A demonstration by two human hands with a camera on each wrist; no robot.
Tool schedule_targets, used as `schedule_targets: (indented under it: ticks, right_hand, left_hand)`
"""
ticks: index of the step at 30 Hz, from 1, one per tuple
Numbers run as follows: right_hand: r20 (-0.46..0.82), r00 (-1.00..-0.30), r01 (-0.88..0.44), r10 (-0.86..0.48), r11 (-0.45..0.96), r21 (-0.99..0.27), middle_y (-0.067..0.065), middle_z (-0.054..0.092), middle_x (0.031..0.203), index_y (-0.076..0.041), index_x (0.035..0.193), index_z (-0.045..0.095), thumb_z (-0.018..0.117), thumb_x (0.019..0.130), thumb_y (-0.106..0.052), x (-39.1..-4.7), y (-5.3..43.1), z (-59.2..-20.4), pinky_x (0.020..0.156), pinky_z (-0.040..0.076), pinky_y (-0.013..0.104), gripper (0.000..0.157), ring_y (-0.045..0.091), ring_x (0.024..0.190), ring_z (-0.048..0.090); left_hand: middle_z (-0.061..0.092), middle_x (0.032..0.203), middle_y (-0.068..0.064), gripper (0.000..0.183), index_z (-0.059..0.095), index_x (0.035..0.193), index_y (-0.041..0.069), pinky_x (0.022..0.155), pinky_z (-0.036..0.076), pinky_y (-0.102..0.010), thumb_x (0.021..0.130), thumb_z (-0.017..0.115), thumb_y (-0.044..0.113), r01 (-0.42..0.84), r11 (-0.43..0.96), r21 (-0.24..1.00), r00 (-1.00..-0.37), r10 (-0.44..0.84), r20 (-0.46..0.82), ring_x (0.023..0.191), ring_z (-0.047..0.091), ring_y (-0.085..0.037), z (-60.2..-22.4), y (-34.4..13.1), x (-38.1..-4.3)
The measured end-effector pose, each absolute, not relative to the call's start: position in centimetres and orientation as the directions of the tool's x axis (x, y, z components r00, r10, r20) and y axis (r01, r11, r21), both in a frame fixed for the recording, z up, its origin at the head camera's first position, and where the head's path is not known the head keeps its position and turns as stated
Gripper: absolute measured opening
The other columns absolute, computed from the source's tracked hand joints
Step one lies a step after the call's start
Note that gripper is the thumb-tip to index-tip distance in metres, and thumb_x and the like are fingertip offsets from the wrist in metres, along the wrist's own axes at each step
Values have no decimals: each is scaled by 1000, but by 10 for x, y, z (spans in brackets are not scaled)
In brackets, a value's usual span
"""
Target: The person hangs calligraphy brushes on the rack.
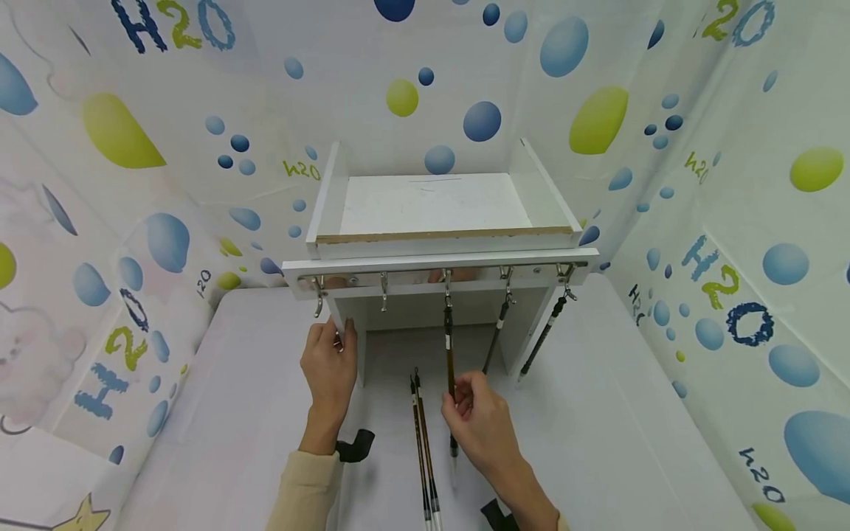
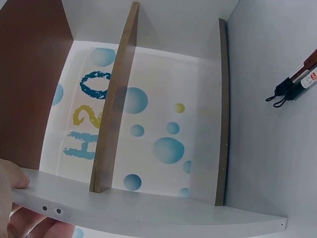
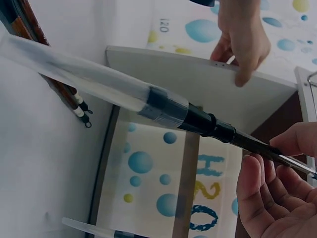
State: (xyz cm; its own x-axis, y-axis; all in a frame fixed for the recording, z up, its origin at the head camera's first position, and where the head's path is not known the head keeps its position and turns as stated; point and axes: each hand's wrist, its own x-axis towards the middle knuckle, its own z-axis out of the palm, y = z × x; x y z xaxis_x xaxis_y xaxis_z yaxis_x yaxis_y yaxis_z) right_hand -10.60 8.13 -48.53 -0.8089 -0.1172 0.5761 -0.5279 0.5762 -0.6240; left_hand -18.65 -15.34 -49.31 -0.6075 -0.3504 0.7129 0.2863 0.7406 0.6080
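A calligraphy brush (image 1: 449, 346) hangs from the middle hook of the white shelf's rail. My right hand (image 1: 488, 420) pinches its dark handle between thumb and fingertips. In the right wrist view the brush's (image 3: 198, 122) pale tip, under a clear sleeve, points away from the hand. My left hand (image 1: 332, 369) grips the front edge of the shelf's left side panel (image 2: 148, 208), thumb on one face and fingers on the other. Two more brushes (image 1: 502, 324) (image 1: 544, 335) hang from the hooks to the right.
Several loose brushes (image 1: 425, 450) lie on the white surface between the arms. Two left hooks (image 1: 384, 291) on the rail (image 1: 415, 279) hold nothing. An open tray top (image 1: 438, 206) sits above the rail. A patterned cloth (image 1: 783, 310) surrounds the space.
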Motion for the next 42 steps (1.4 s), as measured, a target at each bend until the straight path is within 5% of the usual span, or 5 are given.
schedule_targets:
  ticks: [42]
  right_hand:
    - [535, -832, -497, -146, 624, -602, 10, 69, 82, 1, 101, 60, 75, 88, -8, -148, 72, -500, 55, 52, 16, 21, 14, 67, 66]
  left_hand:
    - [59, 81, -19, 23, 71, 113, -5, 58, 59, -46, 94, 67, 9, 267, 744, 612, -617, -356, 702, 68, 69, -34, -493, -153, -186]
